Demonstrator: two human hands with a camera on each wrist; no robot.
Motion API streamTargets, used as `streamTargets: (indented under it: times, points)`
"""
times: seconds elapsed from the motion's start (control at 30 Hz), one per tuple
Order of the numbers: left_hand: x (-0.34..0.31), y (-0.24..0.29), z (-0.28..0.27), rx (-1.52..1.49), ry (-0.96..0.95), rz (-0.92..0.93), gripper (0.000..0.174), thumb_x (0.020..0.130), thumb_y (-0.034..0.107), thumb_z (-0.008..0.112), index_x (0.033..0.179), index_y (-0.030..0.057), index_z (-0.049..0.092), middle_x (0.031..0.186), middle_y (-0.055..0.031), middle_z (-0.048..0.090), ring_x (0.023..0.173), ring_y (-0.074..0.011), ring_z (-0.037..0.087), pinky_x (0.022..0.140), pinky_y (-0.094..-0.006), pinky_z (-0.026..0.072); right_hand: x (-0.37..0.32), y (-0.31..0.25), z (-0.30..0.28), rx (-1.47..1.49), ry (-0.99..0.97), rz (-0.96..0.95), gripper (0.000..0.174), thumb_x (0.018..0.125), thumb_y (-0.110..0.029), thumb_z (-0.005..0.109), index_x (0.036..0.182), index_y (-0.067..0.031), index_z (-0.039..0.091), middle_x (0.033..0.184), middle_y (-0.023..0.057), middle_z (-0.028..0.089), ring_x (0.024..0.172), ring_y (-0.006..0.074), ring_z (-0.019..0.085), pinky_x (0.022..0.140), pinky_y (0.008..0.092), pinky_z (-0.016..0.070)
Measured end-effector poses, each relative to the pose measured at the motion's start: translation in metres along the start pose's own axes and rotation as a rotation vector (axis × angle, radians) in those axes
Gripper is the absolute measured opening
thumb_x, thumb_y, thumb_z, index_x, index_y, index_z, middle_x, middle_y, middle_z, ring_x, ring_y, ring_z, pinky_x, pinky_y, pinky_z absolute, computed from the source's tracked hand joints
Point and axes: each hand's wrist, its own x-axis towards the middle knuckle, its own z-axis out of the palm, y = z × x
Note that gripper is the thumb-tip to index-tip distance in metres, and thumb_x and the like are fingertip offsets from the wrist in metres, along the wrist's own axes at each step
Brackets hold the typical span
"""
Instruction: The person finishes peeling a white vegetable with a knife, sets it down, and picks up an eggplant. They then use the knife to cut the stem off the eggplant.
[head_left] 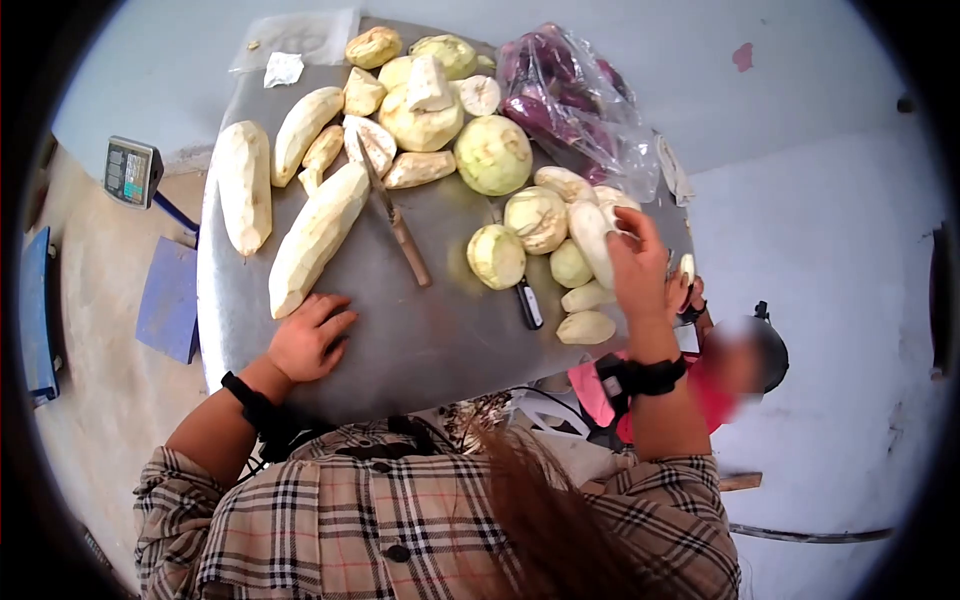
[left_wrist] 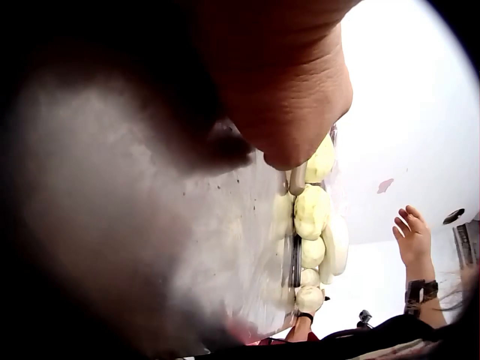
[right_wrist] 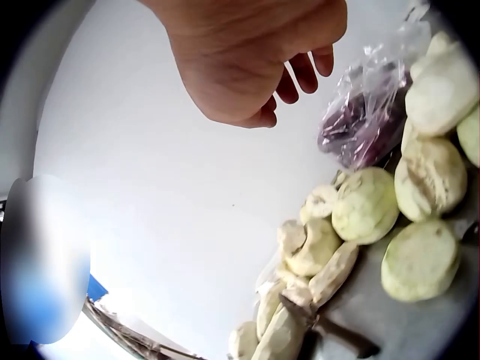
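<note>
My left hand (head_left: 310, 338) rests on the metal table, fingers loosely bent and holding nothing, just below a long peeled vegetable (head_left: 318, 240). The left wrist view shows this hand (left_wrist: 289, 90) close up, its fingertips in shadow. My right hand (head_left: 640, 262) is raised at the right, over a pale long vegetable (head_left: 590, 240) in the head view. In the right wrist view the same hand (right_wrist: 262, 64) hangs in the air with relaxed, empty fingers. Round peeled vegetables (head_left: 493, 156) lie between the hands. A brown-handled knife (head_left: 408, 245) leans its blade on a cut piece.
A bag of purple vegetables (head_left: 565, 95) lies at the back right. A second knife (head_left: 530, 304) is beside the round pieces. Another person (head_left: 725, 375) is beyond the table's right edge, one hand near a small pale piece. A scale display (head_left: 131, 172) stands at the left.
</note>
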Motion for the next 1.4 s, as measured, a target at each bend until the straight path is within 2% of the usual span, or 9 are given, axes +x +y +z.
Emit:
streamTargets:
  times: [0.2,0.43,0.63,0.83,0.93,1.03,1.13,1.27,1.4]
  points:
    - [0.004,0.006,0.005,0.142,0.049,-0.046,0.038,0.076,0.009,0.070,0.113,0.0042,0.062,0.120,-0.0168,0.056,0.105,-0.0344,0.056,0.090,-0.0421,0.0481,0.088,0.098,-0.060,-0.239,0.111,0.029,0.038,0.086,-0.012,0.066,0.121,-0.0015,0.060,0.111,0.0097,0.064,0.096,0.0172,0.060,0.085,0.0301,0.0491]
    - [0.012,0.013,0.007,0.251,-0.030,-0.118,0.041,0.074,0.009,0.070,0.114,0.0054,0.062,0.123,-0.0173,0.055,0.111,-0.0357,0.055,0.095,-0.0430,0.0462,0.189,0.192,-0.060,-0.407,0.074,0.186,0.071,0.077,-0.034,0.074,0.135,-0.0022,0.050,0.130,0.0202,0.059,0.120,0.0378,0.056,0.100,0.0416,0.0441]
    - [0.016,0.015,0.013,0.342,-0.078,-0.189,0.044,0.069,0.011,0.071,0.113,0.0090,0.063,0.123,-0.0163,0.055,0.113,-0.0357,0.054,0.095,-0.0432,0.0462,0.243,0.229,-0.029,-0.445,0.034,0.196,0.088,0.072,-0.036,0.077,0.144,-0.0017,0.038,0.134,0.0229,0.055,0.124,0.0415,0.052,0.106,0.0416,0.0404]
    - [0.017,0.016,0.017,0.388,-0.124,-0.218,0.050,0.065,0.012,0.071,0.114,0.0106,0.062,0.123,-0.0168,0.055,0.110,-0.0381,0.053,0.093,-0.0452,0.0462,0.267,0.274,0.013,-0.387,-0.355,0.159,0.052,0.079,-0.022,0.067,0.126,-0.0007,0.060,0.116,0.0222,0.066,0.112,0.0351,0.062,0.097,0.0404,0.0468]
    - [0.016,0.015,0.020,0.408,-0.143,-0.230,0.051,0.065,0.012,0.071,0.115,0.0108,0.061,0.123,-0.0174,0.054,0.110,-0.0389,0.052,0.095,-0.0467,0.0452,0.235,0.224,0.024,-0.198,-0.443,0.008,0.038,0.081,-0.012,0.059,0.118,-0.0018,0.066,0.108,0.0216,0.068,0.104,0.0325,0.065,0.091,0.0400,0.0492]
    - [0.014,0.015,0.021,0.420,-0.167,-0.249,0.052,0.065,0.012,0.071,0.116,0.0111,0.061,0.124,-0.0173,0.053,0.111,-0.0391,0.052,0.096,-0.0474,0.0445,0.213,0.197,0.031,-0.003,-0.600,-0.051,0.041,0.081,-0.009,0.056,0.121,-0.0023,0.064,0.108,0.0214,0.068,0.099,0.0319,0.066,0.088,0.0378,0.0497]
    - [0.012,0.013,0.022,0.433,-0.179,-0.251,0.053,0.064,0.012,0.071,0.116,0.0115,0.060,0.125,-0.0171,0.052,0.111,-0.0395,0.051,0.096,-0.0481,0.0440,0.203,0.164,0.025,-0.009,-0.769,0.016,0.047,0.082,-0.004,0.060,0.128,-0.0035,0.059,0.105,0.0114,0.069,0.093,0.0163,0.063,0.082,0.0308,0.0490]
    - [0.014,0.015,0.020,0.422,-0.188,-0.252,0.053,0.064,0.011,0.070,0.115,0.0111,0.059,0.123,-0.0178,0.052,0.111,-0.0406,0.051,0.095,-0.0496,0.0437,0.221,0.188,0.036,0.190,-0.581,-0.081,0.035,0.082,-0.007,0.055,0.113,-0.0009,0.068,0.104,0.0140,0.070,0.095,0.0223,0.066,0.086,0.0328,0.0497]
    - [0.018,0.018,0.020,0.400,-0.175,-0.247,0.052,0.065,0.008,0.068,0.116,0.0109,0.057,0.122,-0.0190,0.052,0.110,-0.0414,0.051,0.094,-0.0510,0.0435,0.255,0.229,0.025,0.254,-0.091,0.015,0.022,0.080,-0.004,0.054,0.093,0.0006,0.072,0.085,0.0132,0.072,0.081,0.0217,0.068,0.074,0.0330,0.0522]
